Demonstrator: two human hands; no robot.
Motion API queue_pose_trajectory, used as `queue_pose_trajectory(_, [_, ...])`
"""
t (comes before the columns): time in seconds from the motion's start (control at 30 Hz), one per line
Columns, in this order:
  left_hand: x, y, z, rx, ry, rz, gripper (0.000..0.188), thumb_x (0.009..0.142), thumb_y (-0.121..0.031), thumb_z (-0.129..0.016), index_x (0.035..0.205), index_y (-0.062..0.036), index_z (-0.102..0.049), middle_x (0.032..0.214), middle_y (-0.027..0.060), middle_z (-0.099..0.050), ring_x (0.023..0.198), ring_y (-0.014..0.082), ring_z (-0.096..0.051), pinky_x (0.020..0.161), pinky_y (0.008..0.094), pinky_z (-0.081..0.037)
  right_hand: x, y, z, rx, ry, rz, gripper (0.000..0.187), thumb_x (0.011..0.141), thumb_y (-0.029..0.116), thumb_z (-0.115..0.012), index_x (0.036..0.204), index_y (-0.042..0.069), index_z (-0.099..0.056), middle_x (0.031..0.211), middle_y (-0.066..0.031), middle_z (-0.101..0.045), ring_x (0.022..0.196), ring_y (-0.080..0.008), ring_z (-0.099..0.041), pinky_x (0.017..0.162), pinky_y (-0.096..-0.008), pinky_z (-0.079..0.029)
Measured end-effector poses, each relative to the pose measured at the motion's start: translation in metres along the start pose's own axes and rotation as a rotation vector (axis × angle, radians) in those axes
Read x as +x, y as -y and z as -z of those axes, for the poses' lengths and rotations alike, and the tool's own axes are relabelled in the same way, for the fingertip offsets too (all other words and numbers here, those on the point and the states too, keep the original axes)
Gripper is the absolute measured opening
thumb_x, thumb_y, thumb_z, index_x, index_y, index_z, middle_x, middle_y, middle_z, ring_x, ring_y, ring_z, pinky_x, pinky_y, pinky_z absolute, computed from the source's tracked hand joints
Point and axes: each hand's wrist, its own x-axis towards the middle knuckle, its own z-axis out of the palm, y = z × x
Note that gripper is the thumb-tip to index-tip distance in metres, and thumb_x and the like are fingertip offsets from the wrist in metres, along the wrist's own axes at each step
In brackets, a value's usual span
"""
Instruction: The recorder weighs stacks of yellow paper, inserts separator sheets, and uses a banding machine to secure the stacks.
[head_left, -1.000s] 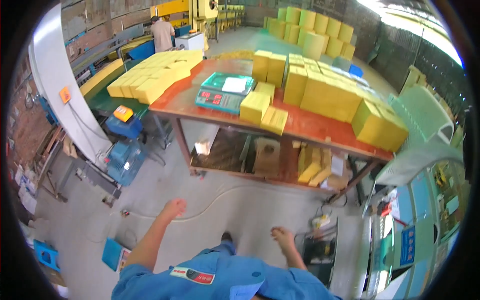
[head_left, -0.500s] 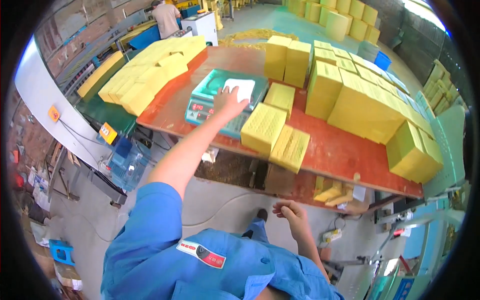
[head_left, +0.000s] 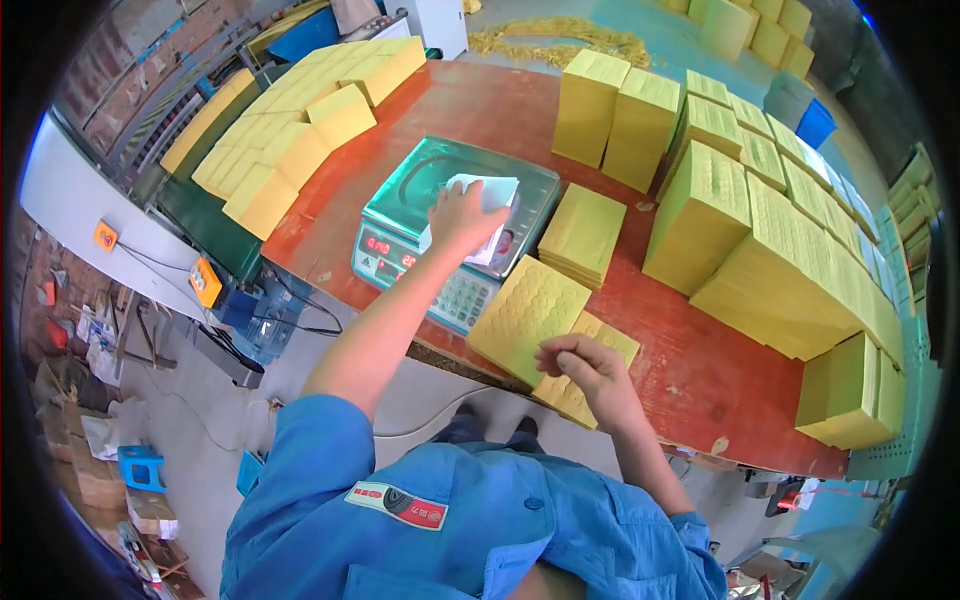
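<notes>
My left hand [head_left: 463, 218] is closed on a small stack of white paper [head_left: 499, 186] over the pan of a teal electronic scale [head_left: 410, 180]. Its fingers reach over the far edge of the paper and the palm hides part of it. Red digits glow on the scale's front panel. Above two stacks of yellow paper, my right hand [head_left: 590, 368] hovers with its fingers curled in and nothing visible in them. The nearer-left yellow stack [head_left: 530, 310] has an embossed top; the other [head_left: 606, 345] lies partly under the hand. Behind them sits a third yellow stack [head_left: 582, 235].
The red tabletop [head_left: 720, 390] carries tall rows of yellow paper stacks [head_left: 770, 240] on the right. More yellow stacks [head_left: 290, 130] cover the green surface at left. A blue bucket [head_left: 816, 122] stands beyond the table. A blue stool [head_left: 142, 468] is on the floor.
My view has moved closer to the table. My left hand has drawn the white paper slightly toward me and tilted it. My right hand has risen from beside my body to above the yellow stacks.
</notes>
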Motion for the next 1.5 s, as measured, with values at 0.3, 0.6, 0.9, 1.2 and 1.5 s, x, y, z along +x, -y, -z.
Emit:
queue_pose_trajectory(0.3, [0.006, 0.039, 0.007, -1.116, 0.056, 0.106, 0.044, 0.086, -0.036, -0.062, 0.107, 0.0034, -0.064, 0.096, 0.0158, -0.068, 0.092, 0.0231, -0.065, 0.081, 0.0337, -0.049, 0.178, 0.013, -0.019, 0.195, -0.103, 0.096, 0.03, 0.095, 0.009, -0.051, 0.121, -0.005, -0.056, 0.112, -0.0118, -0.061, 0.092, -0.0217, -0.065, 0.082, -0.0325, -0.052])
queue_pose_trajectory(0.6, [0.015, 0.063, -0.001, -0.833, -0.206, -0.087, 0.026, 0.09, -0.02, -0.058, 0.077, 0.0025, -0.059, 0.067, 0.0201, -0.057, 0.06, 0.0333, -0.056, 0.059, 0.04, -0.044, 0.208, -0.001, -0.017, -0.932, -0.577, 0.245, 0.023, 0.088, 0.013, -0.059, 0.105, 0.002, -0.068, 0.091, -0.0135, -0.069, 0.084, -0.0243, -0.068, 0.075, -0.0338, -0.052])
queue_pose_trajectory(0.9, [0.021, 0.069, 0.01, -0.901, 0.028, -0.01, 0.026, 0.087, -0.02, -0.066, 0.075, 0.0028, -0.06, 0.059, 0.0107, -0.055, 0.054, 0.0138, -0.049, 0.055, 0.0328, -0.041, 0.199, 0.002, -0.053, -0.876, -0.625, 0.34, 0.019, 0.088, 0.014, -0.056, 0.096, 0.004, -0.07, 0.097, -0.0153, -0.068, 0.086, -0.0328, -0.066, 0.076, -0.0409, -0.052])
queue_pose_trajectory(1.2, [0.025, 0.066, 0.016, -0.897, 0.163, -0.066, 0.022, 0.087, -0.013, -0.07, 0.073, -0.0011, -0.058, 0.066, -0.0034, -0.052, 0.06, 0.0039, -0.043, 0.052, 0.0248, -0.036, 0.201, -0.004, -0.038, -1.081, -0.751, 0.203, 0.018, 0.086, 0.012, -0.06, 0.097, 0.002, -0.07, 0.093, -0.0165, -0.066, 0.083, -0.0313, -0.065, 0.077, -0.0391, -0.051])
queue_pose_trajectory(1.5, [0.017, 0.059, 0.021, -0.832, 0.067, -0.385, 0.021, 0.088, -0.017, -0.067, 0.107, -0.0079, -0.069, 0.092, 0.0137, -0.071, 0.074, 0.0168, -0.067, 0.067, 0.0283, -0.051, 0.205, 0.001, -0.053, -0.215, -0.48, 0.229, 0.023, 0.09, 0.005, -0.055, 0.107, 0.001, -0.069, 0.099, -0.0081, -0.068, 0.09, -0.0172, -0.065, 0.08, -0.0289, -0.051])
